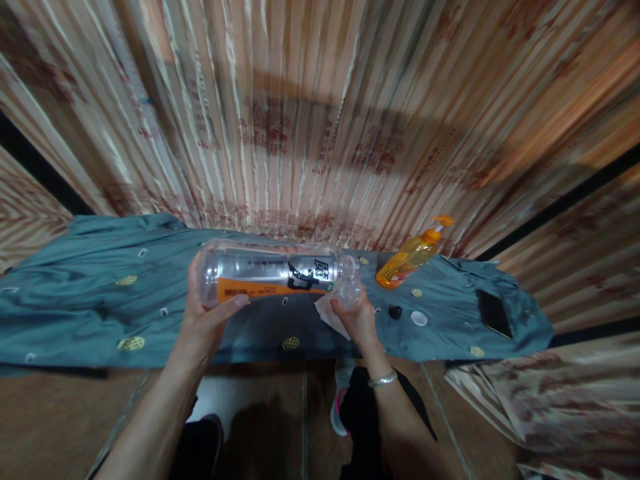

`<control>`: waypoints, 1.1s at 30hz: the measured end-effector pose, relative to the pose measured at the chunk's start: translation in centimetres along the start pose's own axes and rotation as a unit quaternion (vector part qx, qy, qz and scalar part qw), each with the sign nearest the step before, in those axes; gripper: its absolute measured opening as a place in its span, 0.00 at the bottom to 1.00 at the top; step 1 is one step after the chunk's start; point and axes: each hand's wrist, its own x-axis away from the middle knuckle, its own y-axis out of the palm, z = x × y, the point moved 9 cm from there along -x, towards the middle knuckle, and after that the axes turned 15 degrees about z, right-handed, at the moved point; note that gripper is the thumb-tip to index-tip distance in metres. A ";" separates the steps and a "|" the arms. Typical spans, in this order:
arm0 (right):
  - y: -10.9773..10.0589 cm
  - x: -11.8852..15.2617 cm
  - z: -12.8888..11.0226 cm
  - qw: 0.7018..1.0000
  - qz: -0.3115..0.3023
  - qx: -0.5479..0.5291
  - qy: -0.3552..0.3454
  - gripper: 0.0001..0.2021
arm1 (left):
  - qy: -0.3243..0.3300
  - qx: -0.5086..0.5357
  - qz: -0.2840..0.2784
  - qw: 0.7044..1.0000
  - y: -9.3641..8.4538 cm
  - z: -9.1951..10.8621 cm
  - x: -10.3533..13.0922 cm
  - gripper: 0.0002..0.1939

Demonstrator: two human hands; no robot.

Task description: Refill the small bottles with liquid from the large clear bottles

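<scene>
A large clear plastic bottle (270,270) with a silver and orange label lies sideways in the air above the cloth. My left hand (210,303) is wrapped round its base end, thumb along the label. Its neck points right, toward my right hand (360,317). That hand is closed on a small clear container (349,291), held right at the big bottle's mouth; whether the two touch I cannot tell. Inside the big bottle I can make out no liquid. Below my right hand lies a white piece of paper (330,317).
On the blue-green cloth (150,320) to the right are an orange pump bottle (406,261), a small black cap (395,312), a white round lid (419,318) and a dark phone (494,313). A patterned curtain (280,133) hangs behind, with black poles at both sides.
</scene>
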 end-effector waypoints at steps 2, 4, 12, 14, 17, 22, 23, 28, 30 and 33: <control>0.0 0.0 0.0 1.000 -0.004 0.003 0.004 0.36 | -0.041 0.006 0.017 0.999 -0.2 -0.5 0.0 0.47; 0.1 0.0 0.1 1.000 -0.008 0.005 0.009 0.36 | -0.061 0.013 0.025 0.998 -0.2 -0.7 -0.1 0.49; 0.0 0.0 -0.1 1.000 0.000 -0.005 0.003 0.35 | -0.052 0.020 0.016 0.998 0.1 -0.4 0.0 0.47; 0.0 -0.1 0.0 1.000 0.000 -0.005 0.002 0.35 | -0.053 0.019 0.017 0.998 0.1 -0.4 0.0 0.48; 0.0 -0.1 0.1 1.000 0.003 -0.003 0.005 0.35 | -0.056 0.014 0.014 0.998 0.1 -0.5 0.0 0.48; 0.1 0.0 0.1 1.000 -0.003 -0.003 -0.001 0.35 | -0.046 0.008 0.011 0.999 -0.1 -0.5 -0.1 0.47; 0.0 0.0 0.1 1.000 -0.001 -0.001 -0.003 0.35 | -0.050 0.008 0.015 0.999 -0.2 -0.6 -0.2 0.48; -0.1 -0.1 0.0 1.000 0.005 0.002 -0.006 0.35 | -0.054 0.014 0.021 0.998 -0.3 -0.7 -0.2 0.49; -0.1 0.0 -0.1 1.000 0.004 0.001 -0.005 0.35 | -0.050 0.013 0.019 0.998 -0.3 -0.8 -0.2 0.48; -0.1 0.0 -0.1 1.000 0.000 -0.002 -0.004 0.36 | -0.038 0.010 0.011 0.999 -0.2 -0.8 -0.2 0.47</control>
